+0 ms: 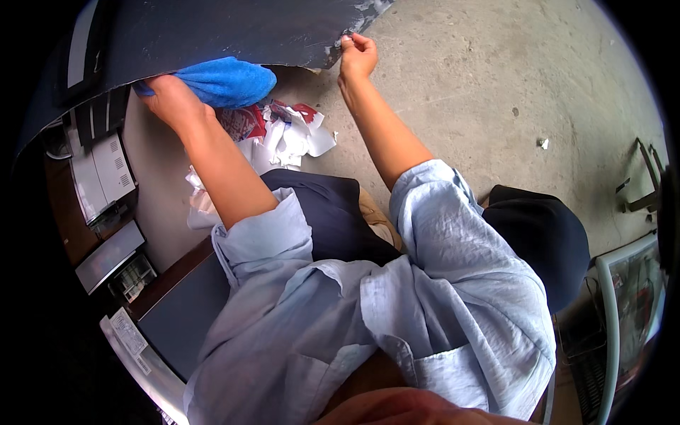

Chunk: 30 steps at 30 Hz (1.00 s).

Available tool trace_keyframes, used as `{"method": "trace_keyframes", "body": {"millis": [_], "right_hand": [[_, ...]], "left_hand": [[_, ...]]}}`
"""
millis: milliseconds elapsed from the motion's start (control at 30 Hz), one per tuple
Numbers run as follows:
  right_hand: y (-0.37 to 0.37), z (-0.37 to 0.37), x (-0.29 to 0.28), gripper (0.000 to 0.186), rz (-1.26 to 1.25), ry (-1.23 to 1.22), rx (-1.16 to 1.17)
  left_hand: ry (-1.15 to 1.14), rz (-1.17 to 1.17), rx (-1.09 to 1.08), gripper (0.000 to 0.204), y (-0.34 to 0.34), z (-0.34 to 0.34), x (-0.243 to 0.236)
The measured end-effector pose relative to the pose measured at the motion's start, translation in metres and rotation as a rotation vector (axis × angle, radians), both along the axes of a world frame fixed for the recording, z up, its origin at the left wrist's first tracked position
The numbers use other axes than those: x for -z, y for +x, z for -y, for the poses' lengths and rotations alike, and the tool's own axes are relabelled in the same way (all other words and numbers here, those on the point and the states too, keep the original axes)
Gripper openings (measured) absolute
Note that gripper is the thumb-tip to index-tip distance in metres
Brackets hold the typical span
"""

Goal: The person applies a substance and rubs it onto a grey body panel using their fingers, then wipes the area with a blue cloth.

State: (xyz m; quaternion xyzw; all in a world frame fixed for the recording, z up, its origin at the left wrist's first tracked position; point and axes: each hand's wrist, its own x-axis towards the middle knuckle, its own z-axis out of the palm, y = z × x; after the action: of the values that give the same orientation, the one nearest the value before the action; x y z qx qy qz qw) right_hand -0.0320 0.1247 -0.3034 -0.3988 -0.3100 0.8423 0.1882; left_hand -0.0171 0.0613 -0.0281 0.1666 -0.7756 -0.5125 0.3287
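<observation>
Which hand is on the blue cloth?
The left hand presses the blue cloth against the dark panel. The right hand only pinches the panel's chipped edge, no cloth.

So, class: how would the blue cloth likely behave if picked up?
The blue cloth is bunched in soft folds under the left hand, so probably floppy and light. Its fuzzy surface suggests it would grip, not slip, against the dark panel.

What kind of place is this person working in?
Probably a workshop or garage. The floor is bare concrete, grey equipment boxes stand at the left, and the left hand presses a blue cloth on a dark panel whose edge the right hand grips.
</observation>
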Motion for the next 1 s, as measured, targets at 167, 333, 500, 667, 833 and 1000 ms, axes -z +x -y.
{"method": "trace_keyframes", "body": {"millis": [167, 333, 500, 667, 833, 1000], "right_hand": [[0.038, 0.042, -0.093, 0.014, -0.238, 0.267, -0.069], [0.023, 0.045, -0.051, 0.014, -0.215, 0.199, 0.069], [0.016, 0.021, -0.022, 0.016, 0.025, 0.005, 0.002], [0.038, 0.046, -0.060, 0.014, -0.183, 0.191, -0.079], [0.035, 0.034, -0.033, 0.017, 0.059, -0.001, -0.108], [0.051, 0.043, -0.074, 0.012, -0.231, 0.186, -0.186]], "left_hand": [[0.029, 0.006, 0.047, 0.074, 0.000, 0.005, 0.002], [-0.012, -0.037, 0.143, 0.072, -0.005, 0.007, 0.001], [0.017, 0.014, 0.051, 0.068, -0.002, -0.001, 0.001], [-0.037, 0.027, 0.124, 0.071, 0.002, 0.008, -0.004], [0.001, 0.041, 0.082, 0.077, 0.003, 0.002, -0.004], [0.002, 0.029, 0.096, 0.074, 0.007, -0.001, -0.007]]}}
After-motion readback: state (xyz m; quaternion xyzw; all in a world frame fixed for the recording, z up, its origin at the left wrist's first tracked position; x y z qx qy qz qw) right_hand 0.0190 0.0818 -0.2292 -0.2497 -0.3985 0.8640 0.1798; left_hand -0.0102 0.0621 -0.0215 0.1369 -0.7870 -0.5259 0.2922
